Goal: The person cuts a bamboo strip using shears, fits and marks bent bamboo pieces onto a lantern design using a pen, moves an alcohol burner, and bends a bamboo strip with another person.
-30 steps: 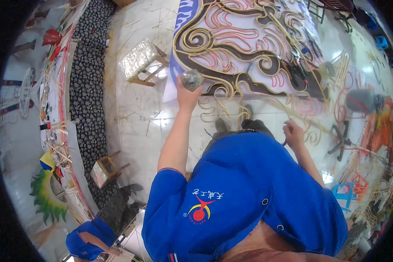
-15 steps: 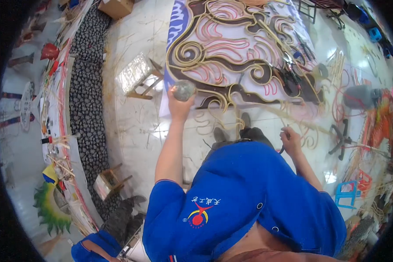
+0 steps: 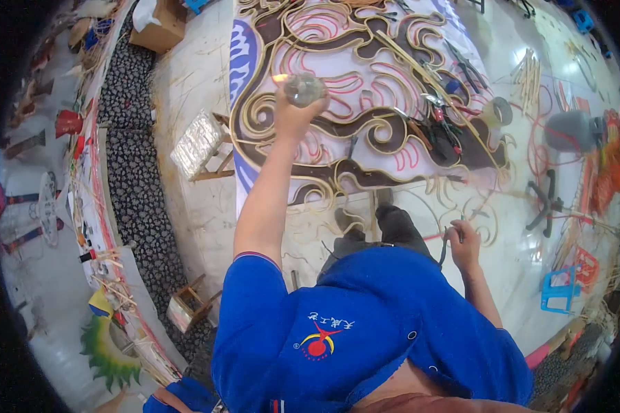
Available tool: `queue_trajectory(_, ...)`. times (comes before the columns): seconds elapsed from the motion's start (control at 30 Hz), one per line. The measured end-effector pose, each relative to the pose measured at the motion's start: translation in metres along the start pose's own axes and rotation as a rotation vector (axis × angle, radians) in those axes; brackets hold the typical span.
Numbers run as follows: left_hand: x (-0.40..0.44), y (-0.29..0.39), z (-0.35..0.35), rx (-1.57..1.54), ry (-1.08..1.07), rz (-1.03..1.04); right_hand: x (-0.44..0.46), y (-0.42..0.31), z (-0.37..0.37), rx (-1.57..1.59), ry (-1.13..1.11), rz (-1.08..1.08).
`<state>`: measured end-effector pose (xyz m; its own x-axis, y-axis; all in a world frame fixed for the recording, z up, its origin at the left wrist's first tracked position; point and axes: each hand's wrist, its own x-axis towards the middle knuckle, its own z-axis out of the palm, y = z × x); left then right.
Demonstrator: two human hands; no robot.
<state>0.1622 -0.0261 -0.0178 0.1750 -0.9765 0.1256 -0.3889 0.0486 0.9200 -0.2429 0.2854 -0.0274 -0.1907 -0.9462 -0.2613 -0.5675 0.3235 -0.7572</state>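
Note:
My left hand (image 3: 297, 118) is closed around a round, clear glass alcohol lamp (image 3: 303, 91), with an orange flame-like glow at its upper left. It is held above a large panel (image 3: 244, 69) with dark scroll shapes outlined by pale bent strips (image 3: 377, 131) and pink curved lines. My right hand (image 3: 464, 241) hangs low in front of my body, its fingers closed on a thin, dark, curved piece (image 3: 443, 251). What that piece is, I cannot make out. Pliers (image 3: 467, 67) and several dark-handled tools (image 3: 442, 134) lie on the panel's right side.
A foil-covered stool (image 3: 198, 144) stands left of the panel, beside a dark patterned carpet strip (image 3: 134, 165). On the right are a grey bucket-like object (image 3: 566, 131) and a blue plastic stool (image 3: 558, 290). Part of another person's blue sleeve (image 3: 186, 396) shows at lower left.
My left hand has moved forward with the alcohol lamp, from the panel's near left corner to over its scrollwork. The view has shifted, and my right hand stays low, closed on the dark piece.

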Motion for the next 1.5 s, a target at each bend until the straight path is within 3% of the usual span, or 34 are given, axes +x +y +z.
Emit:
queue_trajectory(0.1, 0.006, -0.002, 0.038, -0.134, -0.114, -0.026, 0.008, 0.009, -0.006, 0.011, 0.002, 0.066)
queue_trajectory(0.23, 0.011, -0.008, 0.07, 0.009, -0.121, 0.008, 0.023, 0.017, -0.004, 0.018, -0.01, 0.087)
queue_trajectory(0.33, 0.026, -0.017, 0.082, 0.121, -0.239, -0.086, 0.033, 0.016, -0.003, 0.074, 0.051, 0.067)
queue_trajectory(0.5, 0.033, -0.016, 0.091, 0.19, -0.165, -0.093, 0.04, 0.02, -0.005, 0.117, 0.079, 0.052)
queue_trajectory(0.6, 0.046, -0.014, 0.092, 0.044, -0.151, -0.017, 0.043, 0.025, -0.005, 0.118, 0.072, 0.058)
queue_trajectory(0.77, 0.066, -0.033, 0.105, 0.035, -0.224, 0.009, 0.042, 0.029, -0.006, 0.105, 0.062, 0.061)
queue_trajectory(1.03, 0.06, -0.038, 0.11, 0.077, -0.153, 0.061, 0.042, 0.03, -0.014, 0.057, -0.01, 0.106)
queue_trajectory(1.17, 0.054, -0.048, 0.103, 0.091, -0.084, 0.201, 0.045, 0.026, -0.01, 0.078, 0.042, 0.081)
queue_trajectory(1.23, 0.031, -0.043, 0.096, 0.341, 0.26, 0.334, 0.037, 0.029, -0.009, -0.016, 0.034, 0.032)
queue_trajectory(1.3, -0.001, -0.041, 0.088, 0.29, 0.059, 0.125, 0.05, 0.027, -0.01, -0.05, 0.062, -0.02)
queue_trajectory(1.37, -0.024, -0.029, 0.091, 0.313, -0.116, 0.077, 0.048, 0.012, -0.008, -0.038, 0.07, -0.045)
queue_trajectory(1.5, -0.019, -0.023, 0.111, 0.441, -0.019, 0.151, 0.048, -0.006, -0.009, 0.041, -0.031, 0.021)
